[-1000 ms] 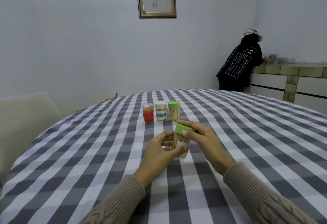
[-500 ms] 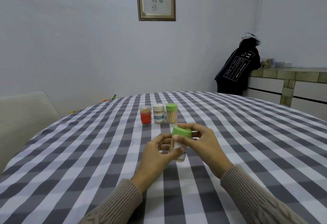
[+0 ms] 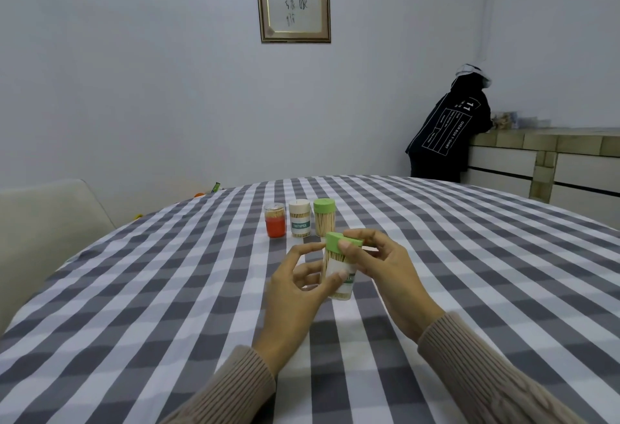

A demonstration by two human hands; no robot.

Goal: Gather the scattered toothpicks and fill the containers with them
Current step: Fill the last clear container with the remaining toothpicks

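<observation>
The left hand point(image 3: 295, 286) gripped the body of a clear toothpick container point(image 3: 339, 276) between thumb and curled fingers, holding it upright between both hands. The right hand point(image 3: 382, 266) pinched its green lid point(image 3: 342, 242), which sat tilted on top. Just beyond the hands stood three more containers in a row: red-based point(image 3: 275, 220), white-labelled point(image 3: 299, 218) and green-capped point(image 3: 324, 217).

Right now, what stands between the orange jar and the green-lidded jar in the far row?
The head view shows one thing there: a white-lidded container labelled TOOTHPICK, upright between the orange jar and the green-lidded jar.
</observation>
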